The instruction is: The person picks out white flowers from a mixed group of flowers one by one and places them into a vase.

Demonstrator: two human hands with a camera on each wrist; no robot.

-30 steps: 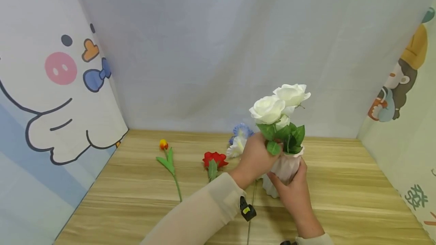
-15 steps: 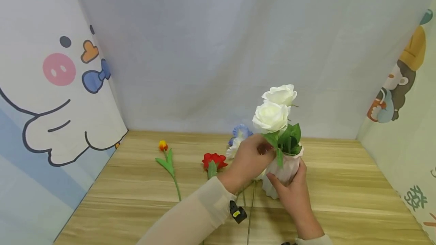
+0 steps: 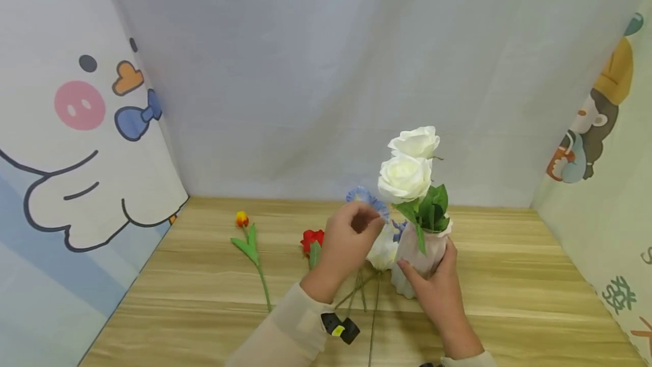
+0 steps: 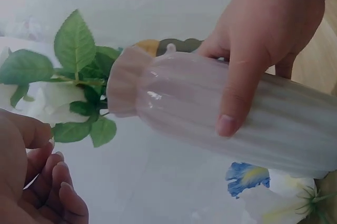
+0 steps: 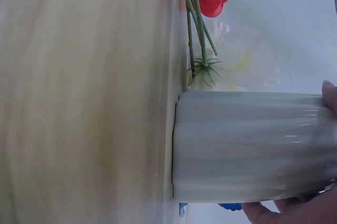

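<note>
A ribbed, pale pink-white vase (image 3: 420, 254) stands on the table, with white roses (image 3: 405, 178) and green leaves (image 3: 434, 207) rising from its frilled mouth. My right hand (image 3: 440, 285) grips the vase, thumb on the near side and the other fingers round the far side; the left wrist view shows this thumb lying along the ribs. Left of the roses, my left hand (image 3: 351, 237) is in the air, its fingers loosely bent and holding nothing. In the left wrist view the left hand (image 4: 31, 176) is apart from the leaves by the vase mouth.
White and blue flowers (image 3: 382, 252) lie just left of the vase, partly behind my left hand. Farther left are a red flower (image 3: 311, 239) and an orange-yellow tulip (image 3: 252, 245) on the wooden table (image 3: 193, 276). A grey curtain (image 3: 254, 72) closes the back.
My left hand has let go of the white roses and moved left and away from the vase. The roses now lean more to the left. My right hand has stayed on the vase.
</note>
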